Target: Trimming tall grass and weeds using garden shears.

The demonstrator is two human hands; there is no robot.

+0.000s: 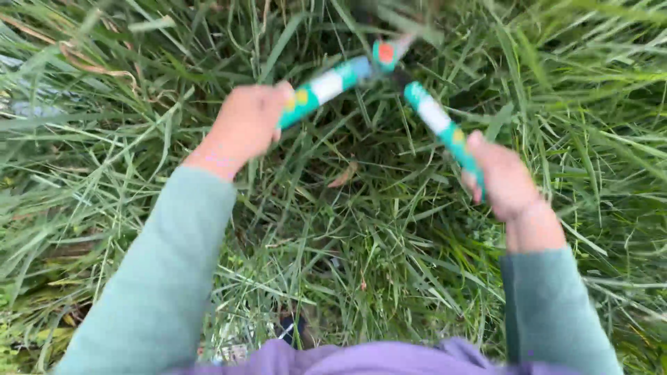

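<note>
I hold a pair of garden shears (384, 59) with teal and white handles over tall green grass (361, 229). My left hand (248, 122) grips the left handle (326, 88). My right hand (504, 179) grips the right handle (438, 118). The handles spread apart in a V and meet at a pivot with an orange spot near the top centre. The blades point away from me into the grass and are blurred and mostly hidden. Both my sleeves are pale green.
Long grass blades surround the hands on all sides, with some dry brown stalks (83, 59) at the upper left. A purple garment (361, 357) shows at the bottom edge. A dark shoe tip (292, 326) shows in the grass below.
</note>
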